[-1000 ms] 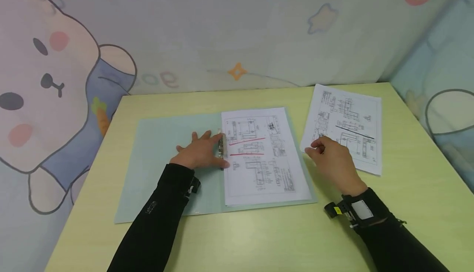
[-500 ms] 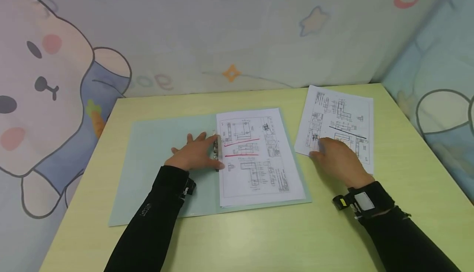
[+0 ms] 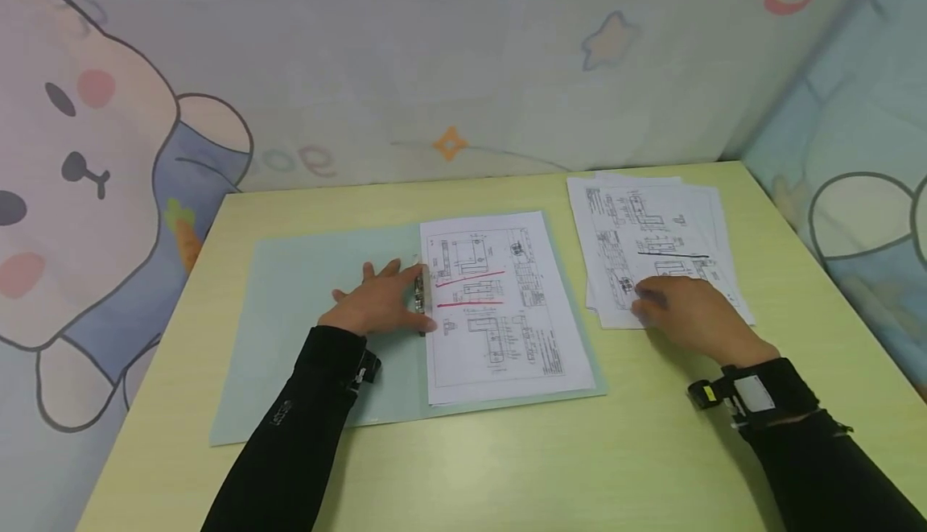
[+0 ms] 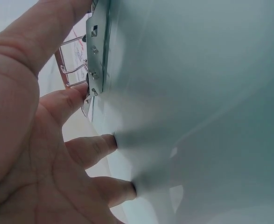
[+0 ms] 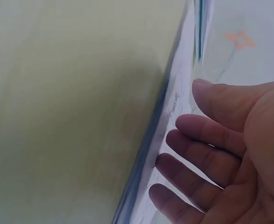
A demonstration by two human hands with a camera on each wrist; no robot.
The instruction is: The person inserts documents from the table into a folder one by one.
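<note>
Pale green plastic forms the open folder (image 3: pixel 311 331), which lies flat on the yellow-green table (image 3: pixel 507 468), left of centre. A metal clip mechanism (image 3: pixel 419 294) runs along the folder's spine. On the folder's right half lies a printed sheet (image 3: pixel 500 307) of technical drawings marked with two red lines.

Left hand (image 3: pixel 376 303): it rests palm down on the folder's left half, just left of the spine. The fingers are spread and nearly straight, with their tips pressing the plastic. In the left wrist view, the index finger and thumb touch the clip mechanism (image 4: pixel 95 60) at its two ends. The hand grips nothing.

Right hand (image 3: pixel 684 315): it rests on the near edge of a loose stack of papers (image 3: pixel 652 234), which lies on the table to the right of the folder, apart from it. The sheets of the stack are fanned slightly out of line, and the top sheet shows drawings with a black line. The right wrist view shows the fingers (image 5: pixel 207 158) relaxed, slightly bent and a little apart, laid on the paper edge (image 5: pixel 169 135). No finger curls round a sheet.

Both forearms wear black sleeves. A cartoon-printed cloth backdrop (image 3: pixel 109 154) stands behind the far edge of the table.
</note>
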